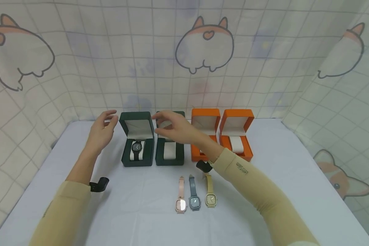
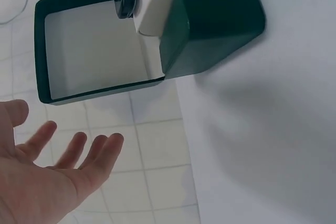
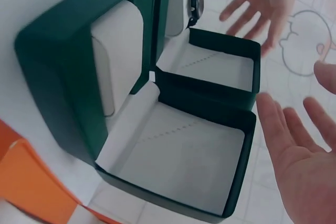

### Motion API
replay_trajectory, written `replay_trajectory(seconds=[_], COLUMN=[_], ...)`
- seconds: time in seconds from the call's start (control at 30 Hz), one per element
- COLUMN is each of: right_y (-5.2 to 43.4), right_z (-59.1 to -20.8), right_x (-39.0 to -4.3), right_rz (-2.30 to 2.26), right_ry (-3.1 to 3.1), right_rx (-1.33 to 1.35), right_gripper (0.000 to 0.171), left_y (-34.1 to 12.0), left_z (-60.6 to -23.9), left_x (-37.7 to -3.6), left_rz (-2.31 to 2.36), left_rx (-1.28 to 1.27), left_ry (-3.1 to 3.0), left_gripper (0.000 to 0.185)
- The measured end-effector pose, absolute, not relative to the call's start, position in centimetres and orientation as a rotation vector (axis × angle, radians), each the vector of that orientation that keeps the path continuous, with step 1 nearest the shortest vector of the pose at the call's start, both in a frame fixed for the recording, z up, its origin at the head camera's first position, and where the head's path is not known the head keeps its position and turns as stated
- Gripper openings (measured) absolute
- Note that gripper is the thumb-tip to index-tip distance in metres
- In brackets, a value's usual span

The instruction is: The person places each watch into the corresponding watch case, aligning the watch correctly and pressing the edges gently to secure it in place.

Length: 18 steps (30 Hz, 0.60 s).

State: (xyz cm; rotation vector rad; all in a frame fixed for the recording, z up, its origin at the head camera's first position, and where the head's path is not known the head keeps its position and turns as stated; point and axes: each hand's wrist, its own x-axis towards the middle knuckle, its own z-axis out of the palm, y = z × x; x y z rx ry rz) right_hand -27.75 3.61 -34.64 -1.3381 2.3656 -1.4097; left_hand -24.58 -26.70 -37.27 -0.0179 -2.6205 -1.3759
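My left hand [image 1: 103, 131] hovers left of a green watch box [image 1: 137, 162] whose lid stands raised. Inside that box a black watch [image 1: 136, 147] is wrapped round a white cushion. In the left wrist view the fingers [image 2: 107, 153] are loosely bent and hold nothing. My right hand [image 1: 176, 127] is in front of the raised lid of a second green box [image 1: 160, 159], partly covering it. A bare white cushion [image 1: 169, 150] sits in this box. The right wrist view shows the right fingers [image 3: 273, 121] beside the lid's edge, gripping nothing.
Two orange boxes [image 1: 249, 153] with raised lids stand to the right, one partly behind my right forearm. Pink [image 1: 181, 205], blue [image 1: 195, 202] and yellow [image 1: 210, 200] watches lie on the white table [image 1: 135, 212] in front. A patterned curtain [image 1: 160, 85] hangs behind.
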Motion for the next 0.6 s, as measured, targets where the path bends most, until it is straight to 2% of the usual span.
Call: replay_trajectory(seconds=[0.17,0.6], right_y=[2.4,-1.1], right_z=[-34.2,-32.8], right_x=[-28.3,-29.1], right_rz=[-1.416,-1.018], right_ry=[2.403,2.584], right_rx=[-1.280,-1.339], right_gripper=[0.057,0.060], left_y=[-26.2,-25.6], left_z=[-37.1,-36.4], left_x=[-25.7,-26.9], left_rz=[-1.389,-1.456], left_rx=[-0.107,-0.190], left_ry=[-2.615,-2.760], left_gripper=[0.060,0.064])
